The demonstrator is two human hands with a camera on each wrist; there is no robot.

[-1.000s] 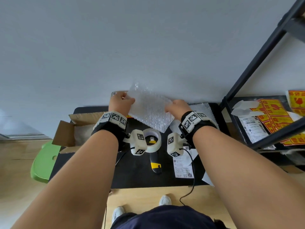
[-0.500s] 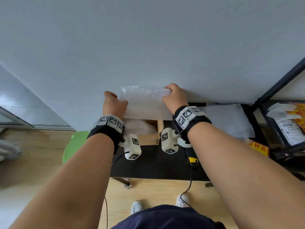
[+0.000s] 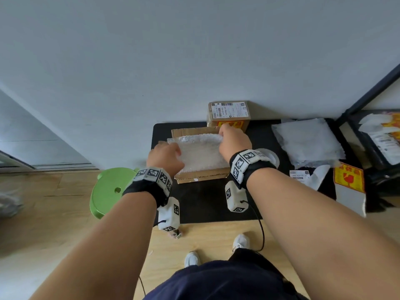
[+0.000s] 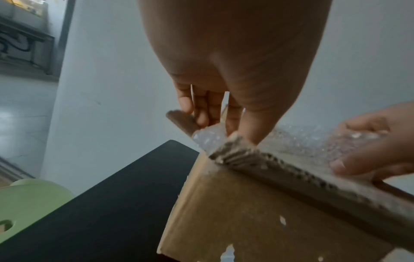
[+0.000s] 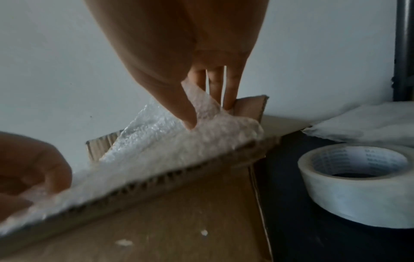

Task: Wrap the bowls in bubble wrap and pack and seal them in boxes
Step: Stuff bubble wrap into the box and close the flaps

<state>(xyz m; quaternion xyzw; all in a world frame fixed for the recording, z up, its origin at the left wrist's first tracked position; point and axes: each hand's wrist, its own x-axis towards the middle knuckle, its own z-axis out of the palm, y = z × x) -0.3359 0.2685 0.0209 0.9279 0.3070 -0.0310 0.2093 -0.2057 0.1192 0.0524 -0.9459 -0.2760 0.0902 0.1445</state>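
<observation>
An open cardboard box (image 3: pixel 201 176) stands on the black table mat. A sheet of bubble wrap (image 3: pixel 200 152) lies across its opening. My left hand (image 3: pixel 171 156) pinches the sheet's near left corner at the box corner; the left wrist view shows the left hand (image 4: pixel 224 127) pinching bubble wrap (image 4: pixel 207 139) above the box (image 4: pixel 257 212). My right hand (image 3: pixel 229 135) pinches the far right corner; in the right wrist view the right hand (image 5: pixel 208 113) holds the bubble wrap (image 5: pixel 170 150) over the box (image 5: pixel 179 203). No bowl shows; the box's inside is hidden.
A sealed, labelled box (image 3: pixel 228 113) stands against the wall behind. A tape roll (image 5: pixel 358 177) sits right of the open box. Further right lie a stack of bubble wrap (image 3: pixel 309 144), red-yellow stickers (image 3: pixel 348 178) and a dark shelf (image 3: pixel 378 137). A green stool (image 3: pixel 110 189) stands left.
Both hands carried the bubble wrap sheet leftward from above the tape roll to the open box and lowered it onto the opening. My view shifted left with them.
</observation>
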